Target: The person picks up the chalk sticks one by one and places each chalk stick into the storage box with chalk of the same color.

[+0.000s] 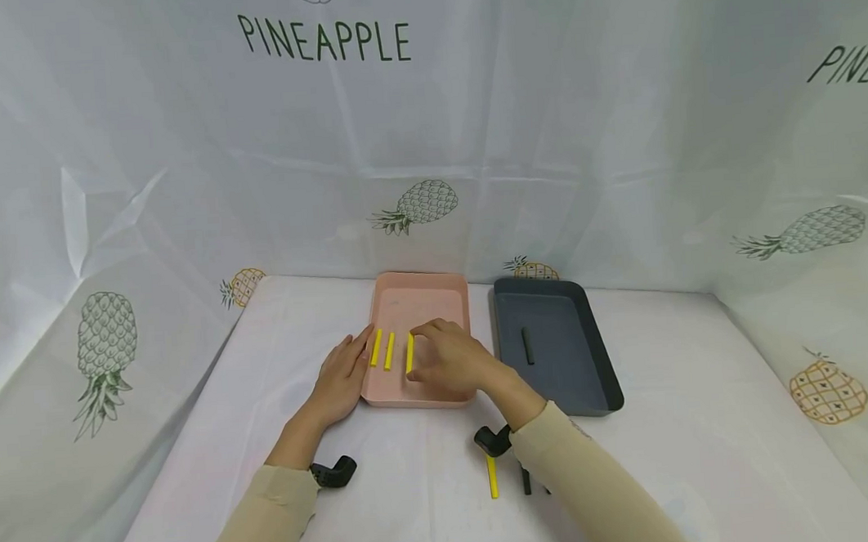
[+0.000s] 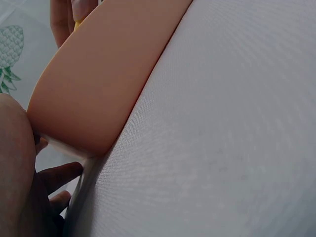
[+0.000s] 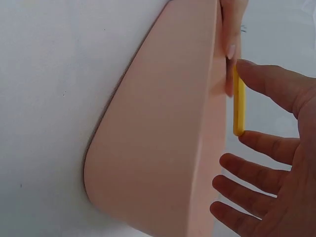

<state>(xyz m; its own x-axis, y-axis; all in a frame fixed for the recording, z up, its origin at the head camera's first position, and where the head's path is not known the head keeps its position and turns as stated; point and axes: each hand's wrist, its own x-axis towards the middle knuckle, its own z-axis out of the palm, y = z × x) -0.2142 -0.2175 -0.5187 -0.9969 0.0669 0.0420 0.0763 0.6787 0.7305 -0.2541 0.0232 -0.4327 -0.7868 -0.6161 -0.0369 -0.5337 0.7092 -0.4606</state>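
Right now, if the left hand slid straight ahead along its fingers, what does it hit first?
Probably the leftmost yellow stick in the pink tray: the left hand lies on the tray's left rim, fingertips about touching that stick. Contact depth is unclear.

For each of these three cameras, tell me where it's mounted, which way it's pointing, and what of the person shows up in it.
Head: worn on the head, looking forward and down at the table; shows both forearms, left hand and right hand at the pink tray.
Left wrist: sits low beside the tray, looking along its outer wall; palm and fingertips show.
Right wrist: looks across the tray's outer wall; fingers touch a yellow stick.
Shared: all three show the pink tray.
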